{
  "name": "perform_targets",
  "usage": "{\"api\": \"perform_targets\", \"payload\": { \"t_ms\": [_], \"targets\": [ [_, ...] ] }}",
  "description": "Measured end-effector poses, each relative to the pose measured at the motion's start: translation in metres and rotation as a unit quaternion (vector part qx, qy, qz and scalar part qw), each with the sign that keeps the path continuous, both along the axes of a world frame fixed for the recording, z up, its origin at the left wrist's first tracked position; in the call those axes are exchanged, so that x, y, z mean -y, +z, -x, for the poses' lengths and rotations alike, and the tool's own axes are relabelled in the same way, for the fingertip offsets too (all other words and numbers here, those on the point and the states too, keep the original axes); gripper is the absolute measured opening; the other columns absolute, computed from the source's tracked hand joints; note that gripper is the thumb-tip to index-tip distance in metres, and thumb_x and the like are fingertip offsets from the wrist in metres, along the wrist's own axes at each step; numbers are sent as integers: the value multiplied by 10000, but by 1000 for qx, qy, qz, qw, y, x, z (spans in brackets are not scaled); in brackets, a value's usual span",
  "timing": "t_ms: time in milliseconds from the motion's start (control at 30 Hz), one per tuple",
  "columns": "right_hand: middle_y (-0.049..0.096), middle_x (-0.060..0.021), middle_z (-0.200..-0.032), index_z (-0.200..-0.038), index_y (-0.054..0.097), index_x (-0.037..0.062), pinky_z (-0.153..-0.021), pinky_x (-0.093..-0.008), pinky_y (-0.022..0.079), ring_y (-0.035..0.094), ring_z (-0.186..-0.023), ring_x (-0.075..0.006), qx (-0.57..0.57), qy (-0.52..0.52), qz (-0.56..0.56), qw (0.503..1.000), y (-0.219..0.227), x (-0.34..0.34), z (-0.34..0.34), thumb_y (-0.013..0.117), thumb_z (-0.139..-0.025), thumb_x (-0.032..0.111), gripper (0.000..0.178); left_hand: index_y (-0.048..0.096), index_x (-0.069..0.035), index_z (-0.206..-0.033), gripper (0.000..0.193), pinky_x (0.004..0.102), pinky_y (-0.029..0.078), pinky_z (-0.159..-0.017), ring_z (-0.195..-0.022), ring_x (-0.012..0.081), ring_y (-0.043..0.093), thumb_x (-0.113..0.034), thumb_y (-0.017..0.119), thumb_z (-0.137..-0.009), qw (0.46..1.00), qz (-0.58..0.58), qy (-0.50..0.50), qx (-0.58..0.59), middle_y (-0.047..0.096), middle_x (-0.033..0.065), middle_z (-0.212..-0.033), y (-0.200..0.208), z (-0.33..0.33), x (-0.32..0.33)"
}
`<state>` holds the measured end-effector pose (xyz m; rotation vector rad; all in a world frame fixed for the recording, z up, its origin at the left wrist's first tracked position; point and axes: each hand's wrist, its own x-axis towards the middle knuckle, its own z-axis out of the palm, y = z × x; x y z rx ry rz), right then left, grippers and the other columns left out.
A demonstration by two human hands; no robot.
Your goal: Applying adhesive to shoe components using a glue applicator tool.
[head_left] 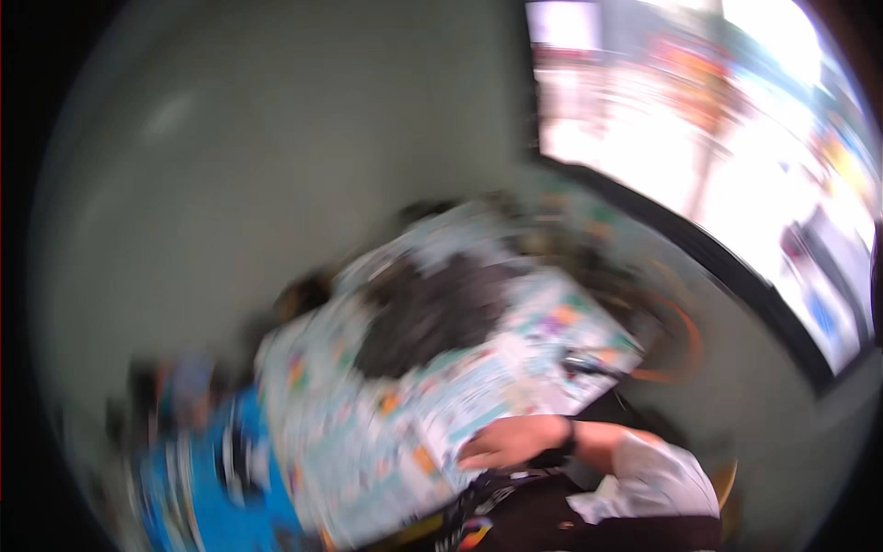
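Head view: my right hand point(510, 442) blurred at edge of patterned worktop point(345, 469); cannot tell whether grip holds anything. Dark grey heap point(437, 313) at eleven o'clock from hand.

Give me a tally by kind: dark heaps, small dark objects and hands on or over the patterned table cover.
Dark grey heap: 1
Small dark object, too blurred to identify: 1
Right hand: 1
Total on or over the patterned table cover: 3

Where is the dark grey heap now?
In the head view, the dark grey heap lies mid-picture on the patterned cover, beyond the right hand, to its left.
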<state>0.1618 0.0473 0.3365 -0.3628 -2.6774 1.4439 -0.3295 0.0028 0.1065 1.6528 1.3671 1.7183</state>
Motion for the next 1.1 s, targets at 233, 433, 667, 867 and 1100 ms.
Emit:
{"api": "perform_targets", "payload": {
  "t_ms": [233, 433, 667, 867, 1100],
  "targets": [
    [785, -196, -1022, -1030, 767, -70, -893, -417, 568, 750, -961, -336, 15, 216, 375, 901, 0, 3, 17, 318, -1120, 514, 742, 581, -57, -1186, 189, 338, 595, -830, -1064, 289, 755, -145, 668, -1043, 739, -28, 523, 424, 678, 123, -1198, -27, -69, 344],
    [769, -229, -1059, -961, 734, -100, -872, -410, 533, 730, -933, -311, 92, 175, 295, 935, -6, 2, 92, 412, -1083, 563, 747, 512, -88, -1137, 178, 299, 587, -786, -1014, 264, 768, -201, 636, -1077, 624, -85, 599, 494, 706, 111, -1170, -51, -126, 418],
    [742, -139, -968, -1125, 729, 59, -846, -406, 550, 712, -960, -341, 261, 184, -146, 936, -31, 45, 150, 679, -1000, 371, 339, 505, -98, -1147, 194, 289, 576, -782, -1053, 263, 759, -237, 626, -1088, 611, -76, 594, 518, 707, 96, -1173, -72, -99, 426],
    [773, -173, -1109, -1208, 728, 17, -942, -412, 566, 740, -1070, -325, 300, 77, 22, 950, -28, 40, 165, 673, -1001, 328, 378, 515, -74, -1246, 208, 331, 567, -868, -1154, 323, 723, -197, 599, -1100, 718, -68, 488, 492, 659, 108, -1229, -77, -51, 377],
    [724, -278, -1216, -1251, 666, -151, -980, -452, 583, 732, -1104, -403, 35, 607, 538, 584, -7, -2, 132, 583, -1061, 381, 572, 519, -48, -1116, 160, 324, 597, -794, -990, 288, 764, -110, 654, -1054, 745, -30, 314, 588, 693, 125, -1078, -114, 16, 257]
  ]
}}
